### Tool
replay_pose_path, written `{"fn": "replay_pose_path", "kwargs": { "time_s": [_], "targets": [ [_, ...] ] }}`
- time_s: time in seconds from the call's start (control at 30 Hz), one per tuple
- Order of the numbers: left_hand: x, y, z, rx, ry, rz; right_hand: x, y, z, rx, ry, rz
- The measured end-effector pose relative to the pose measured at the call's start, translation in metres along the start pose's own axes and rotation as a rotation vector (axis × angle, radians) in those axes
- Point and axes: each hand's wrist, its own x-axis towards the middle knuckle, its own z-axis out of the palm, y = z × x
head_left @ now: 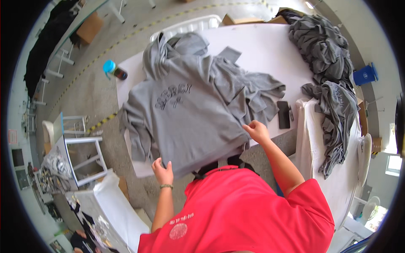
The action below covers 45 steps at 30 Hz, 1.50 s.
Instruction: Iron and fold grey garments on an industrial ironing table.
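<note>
The largest thing is the white table (261,44), and on it the grey hoodie (190,122) lies spread with its front up. Its long axis goes from the hood, at the far side and somewhat to the left, down to the hem, which is close before the person in the red shirt (253,206). A grey pile of garments (320,44) is at the far right.

The hem lies between the two hands, so each is nearest to its own side of it. The right hand (258,132) has thumb and forefinger brought together at the right side edge, seemingly pinching the cloth. The left hand (163,172) is at the left hem corner, with thumb and forefinger parted; whether it grips cloth, I cannot tell.

Smaller things are the bottle (114,70) with blue cap, at the left table edge, and the black phone (284,114) near the right hand.

For writing, the hoodie has arched, dark-outlined letters (174,96) on the chest; the shirt has a pale round emblem (178,231) beside a short line of white characters (182,218).
</note>
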Motion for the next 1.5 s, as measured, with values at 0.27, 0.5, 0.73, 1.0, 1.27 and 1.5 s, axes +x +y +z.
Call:
{"fn": "replay_pose_path", "kwargs": {
  "time_s": [0.27,0.5,0.73,1.0,1.27,1.5],
  "targets": [
    [0.029,0.341,-0.195,-1.813,-0.637,0.703,0.093,-0.049,0.001,-0.17,0.028,0.032],
    [0.007,0.421,-0.278,-1.796,-1.029,0.556,0.067,0.01,-0.152,0.242,0.766,0.058],
    [0.002,0.466,-0.245,-1.824,-1.362,0.546,-0.18,0.177,-0.03,0.464,0.382,0.289],
    [-0.075,0.482,-0.2,-1.734,-1.761,0.833,-0.416,0.282,0.154,0.43,-0.123,0.901],
    [-0.254,0.495,-0.181,-1.673,-2.021,0.738,-0.48,0.373,0.154,0.862,0.322,0.816],
    [-0.373,0.523,-0.14,-1.622,-2.483,1.02,-0.601,0.442,0.178,1.075,0.581,0.989]
  ]
}}
